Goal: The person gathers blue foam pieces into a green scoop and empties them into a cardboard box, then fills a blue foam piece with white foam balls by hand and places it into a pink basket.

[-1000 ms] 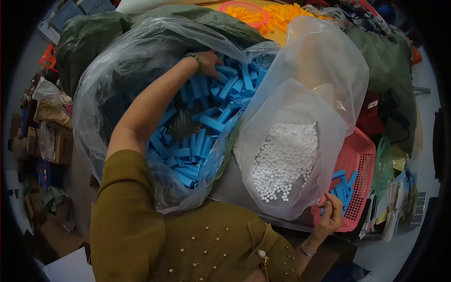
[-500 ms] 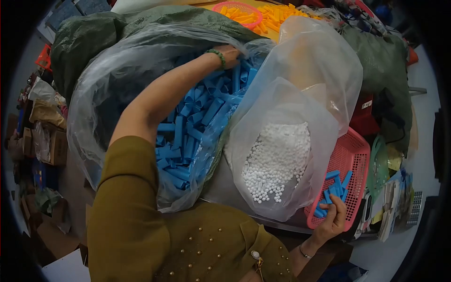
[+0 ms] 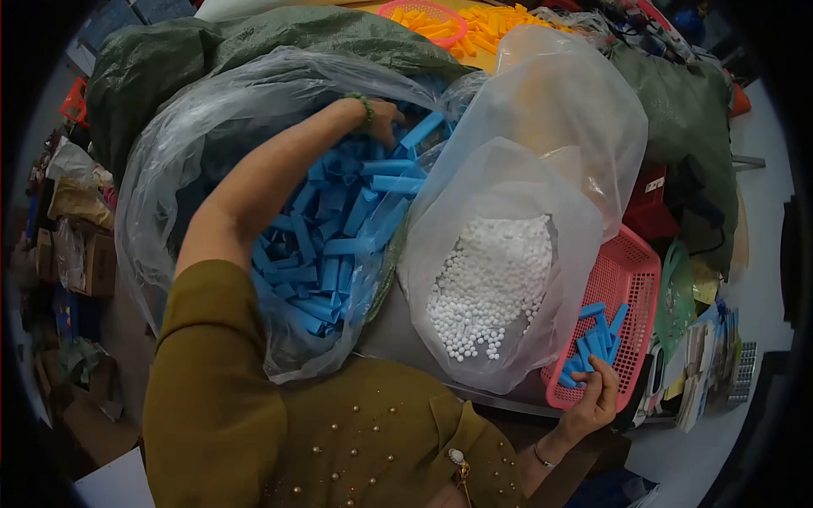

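My left hand [image 3: 384, 120], with a green bead bracelet at the wrist, reaches into a large clear plastic bag [image 3: 152, 203]. Its fingers bend down at the far side of a heap of blue plastic tube-like pieces [image 3: 326, 220], and their tips are hidden. On the right, my right hand [image 3: 593, 398] is at the near end of a pink plastic basket [image 3: 639, 288]. The fingers there are curled in at the end of a blue plastic piece [image 3: 578, 372], among several similar pieces in the basket.
Between the two hands lies a translucent bag of small white balls [image 3: 491, 279]. Orange pieces [image 3: 491, 25] and a pink round basket [image 3: 440, 30] are at the back. Green woven sacks [image 3: 161, 68] stand behind the clear bag. Papers [image 3: 703, 364] are stacked at the right.
My left hand has drawn back to the left and slightly nearer over the blue pieces, and several of them have shifted. My right hand stays at the basket, where the blue pieces lie differently.
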Tool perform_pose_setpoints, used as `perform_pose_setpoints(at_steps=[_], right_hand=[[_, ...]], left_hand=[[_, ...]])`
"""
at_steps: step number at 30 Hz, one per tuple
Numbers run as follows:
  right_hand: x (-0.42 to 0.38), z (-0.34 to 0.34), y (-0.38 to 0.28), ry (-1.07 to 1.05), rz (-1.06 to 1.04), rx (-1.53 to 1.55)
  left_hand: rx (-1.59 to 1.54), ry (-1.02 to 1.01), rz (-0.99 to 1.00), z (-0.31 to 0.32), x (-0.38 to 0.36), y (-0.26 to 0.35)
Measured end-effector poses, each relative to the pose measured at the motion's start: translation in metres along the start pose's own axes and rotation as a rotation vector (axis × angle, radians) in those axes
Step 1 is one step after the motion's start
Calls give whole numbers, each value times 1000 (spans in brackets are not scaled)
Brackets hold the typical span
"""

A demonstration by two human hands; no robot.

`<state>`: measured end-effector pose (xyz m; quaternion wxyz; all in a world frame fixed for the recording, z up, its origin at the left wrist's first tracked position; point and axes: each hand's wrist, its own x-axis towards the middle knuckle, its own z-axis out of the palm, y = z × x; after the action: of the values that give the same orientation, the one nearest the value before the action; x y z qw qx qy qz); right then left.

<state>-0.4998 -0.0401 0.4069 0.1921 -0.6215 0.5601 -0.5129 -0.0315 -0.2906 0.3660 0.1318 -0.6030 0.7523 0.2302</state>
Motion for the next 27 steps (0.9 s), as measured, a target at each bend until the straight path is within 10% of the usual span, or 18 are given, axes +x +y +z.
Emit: perform_pose_setpoints(at_steps=[11,16,27], right_hand=[[-14,20,-34,-129,-33,252],[-24,48,-59,-528,18,369],[-36,116,-45,-461,-113,103]], left_hand=[[-57,494,87,51,-157,-3],[-636,1061,186,80,-191,1],[-931,817,552,116,-186,205]])
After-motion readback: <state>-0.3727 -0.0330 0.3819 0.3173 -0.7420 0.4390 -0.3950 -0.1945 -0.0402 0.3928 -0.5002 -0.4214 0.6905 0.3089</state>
